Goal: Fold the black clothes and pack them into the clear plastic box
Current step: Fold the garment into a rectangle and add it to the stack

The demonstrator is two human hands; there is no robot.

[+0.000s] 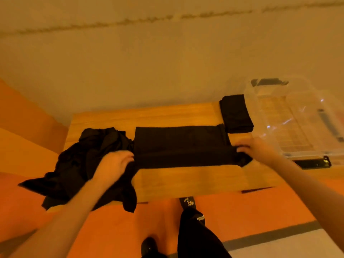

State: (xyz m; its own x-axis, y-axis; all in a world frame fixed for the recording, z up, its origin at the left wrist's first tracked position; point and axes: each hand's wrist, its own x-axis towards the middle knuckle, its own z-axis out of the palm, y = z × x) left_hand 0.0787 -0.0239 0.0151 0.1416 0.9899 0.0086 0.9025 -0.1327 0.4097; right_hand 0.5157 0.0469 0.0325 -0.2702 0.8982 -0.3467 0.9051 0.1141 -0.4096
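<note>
Both hands pinched the ends of a black garment (181, 146) lying mid-tabletop (186, 177), left hand (113, 164) and right hand (258, 148) apparently keeping its fold taut. A folded stack (235, 113) waited at the far right corner beside the clear plastic box (297, 116); unfolded clothes (78, 164) draped the left edge.

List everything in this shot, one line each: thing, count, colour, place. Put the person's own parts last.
Half-folded garment: one, black, flat across the table's middle.
Unfolded clothes pile: one heap, black, on the table's left end, hanging over the edge.
Folded stack: one, black, far right of the table beside the box.
Plastic box: one, clear, right of the table, no clothes visible inside.
Table: one, wooden.
Floor: orange.
Left hand: grips the garment's left end.
Right hand: grips the garment's right end.
Legs: black trousers, dark shoes, below the table.
</note>
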